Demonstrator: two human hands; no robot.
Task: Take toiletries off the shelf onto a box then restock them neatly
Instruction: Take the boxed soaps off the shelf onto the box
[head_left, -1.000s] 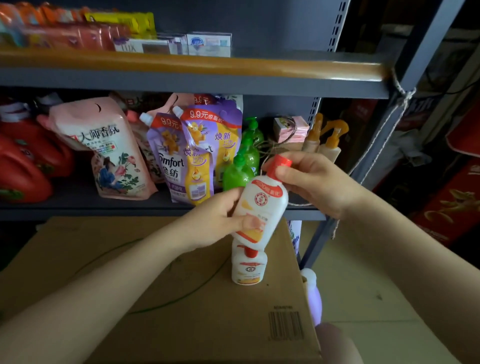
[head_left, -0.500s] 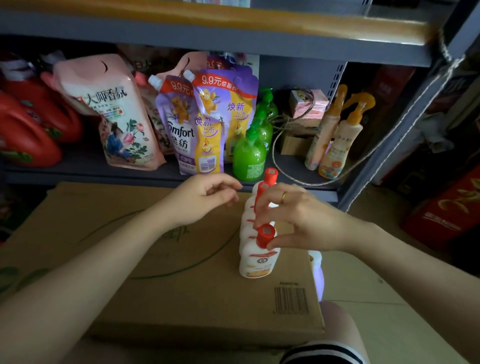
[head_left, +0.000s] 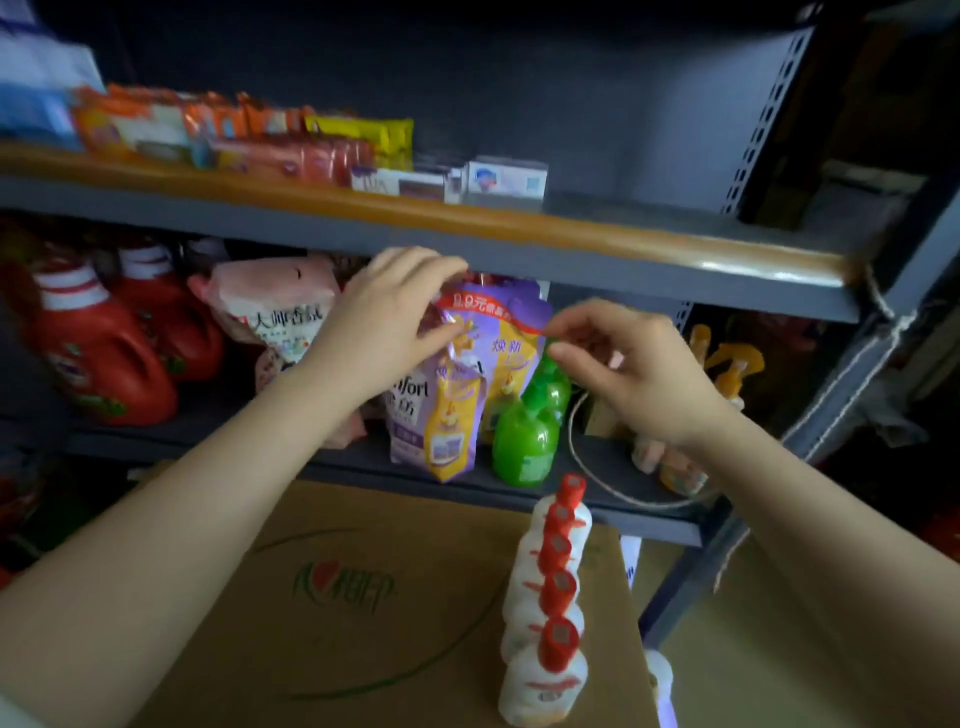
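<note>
My left hand reaches into the middle shelf and grips the top of a purple softener pouch, fingers over its top edge and thumb on its front. A second purple pouch stands just behind it. My right hand hovers beside that pouch's right edge, above the green pump bottles, with fingers loosely curled and holding nothing. Several white bottles with red caps stand in a row along the right side of the cardboard box below the shelf.
A pink pouch and red detergent jugs fill the shelf's left side. Orange spray bottles and a loop of cord sit at its right. The upper shelf holds packets and small boxes. A grey upright stands at right.
Both hands have left the white bottles on the box and risen to the shelf. My left hand has taken hold of the purple pouch's top; my right hand is now empty.
</note>
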